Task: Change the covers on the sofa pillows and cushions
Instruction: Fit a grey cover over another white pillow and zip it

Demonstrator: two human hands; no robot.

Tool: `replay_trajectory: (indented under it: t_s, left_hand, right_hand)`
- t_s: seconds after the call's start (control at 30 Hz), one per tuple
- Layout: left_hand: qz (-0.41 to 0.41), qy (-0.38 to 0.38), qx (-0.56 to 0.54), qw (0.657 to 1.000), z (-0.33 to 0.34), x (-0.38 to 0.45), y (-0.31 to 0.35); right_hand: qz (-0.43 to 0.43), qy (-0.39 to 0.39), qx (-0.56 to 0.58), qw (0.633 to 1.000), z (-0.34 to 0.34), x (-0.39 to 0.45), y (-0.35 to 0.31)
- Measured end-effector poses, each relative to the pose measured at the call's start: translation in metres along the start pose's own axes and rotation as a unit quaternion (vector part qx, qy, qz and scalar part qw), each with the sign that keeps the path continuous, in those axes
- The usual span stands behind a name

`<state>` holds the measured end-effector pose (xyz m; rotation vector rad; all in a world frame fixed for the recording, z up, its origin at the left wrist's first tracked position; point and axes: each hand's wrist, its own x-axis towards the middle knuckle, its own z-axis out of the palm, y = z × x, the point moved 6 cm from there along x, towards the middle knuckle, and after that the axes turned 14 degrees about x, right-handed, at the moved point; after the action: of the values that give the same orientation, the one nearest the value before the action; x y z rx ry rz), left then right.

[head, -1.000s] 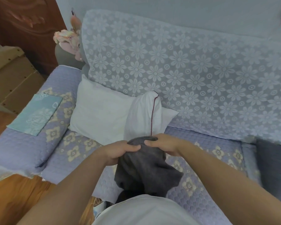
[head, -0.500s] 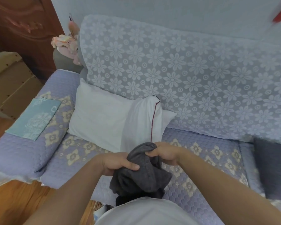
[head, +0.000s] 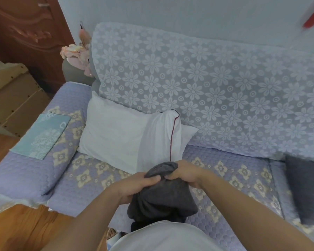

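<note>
A bare white pillow point(head: 158, 142) with a dark red seam stands in front of me, its lower end inside a bunched dark grey cover point(head: 161, 198). My left hand point(head: 136, 187) grips the cover's gathered rim on the left. My right hand point(head: 184, 173) grips the rim on the right, close to the pillow. A second white pillow point(head: 112, 131) leans against the sofa back behind it. A folded light teal cover point(head: 42, 135) lies on the left armrest.
The sofa point(head: 234, 171) has a purple quilted seat and a lace flower throw point(head: 207, 84) over its back. A dark grey cushion point(head: 306, 187) lies at the right end. Pink soft toys point(head: 78, 55) sit at the back left. Wooden floor point(head: 16, 230) lies below left.
Both hands have bunched the grey cover more tightly round the pillow's lower end. The view has tilted down a little, so the sofa sits lower in the frame.
</note>
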<state>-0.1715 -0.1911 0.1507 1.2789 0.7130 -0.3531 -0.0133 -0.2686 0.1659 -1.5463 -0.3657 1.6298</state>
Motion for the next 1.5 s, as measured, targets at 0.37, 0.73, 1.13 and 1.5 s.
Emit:
replay_trajectory:
  t_s: [0.37, 0.73, 1.13, 1.5]
  left_hand:
    - [0.047, -0.015, -0.122, 0.991, 0.008, -0.003, 0.013]
    - [-0.020, -0.020, -0.236, 0.971, 0.021, -0.010, -0.001]
    - [0.034, 0.395, 0.257, 0.881, -0.015, -0.012, 0.025]
    - [0.272, 0.486, 0.484, 0.675, -0.002, -0.054, 0.015]
  right_hand:
    - [-0.035, 0.026, 0.064, 0.997, 0.015, -0.005, 0.003]
    - [-0.062, 0.074, 0.005, 0.995, 0.013, -0.005, 0.009]
    - [-0.115, 0.117, -0.016, 0.986, 0.022, -0.022, 0.005]
    - [-0.111, 0.046, -0.294, 0.948, -0.007, -0.040, -0.068]
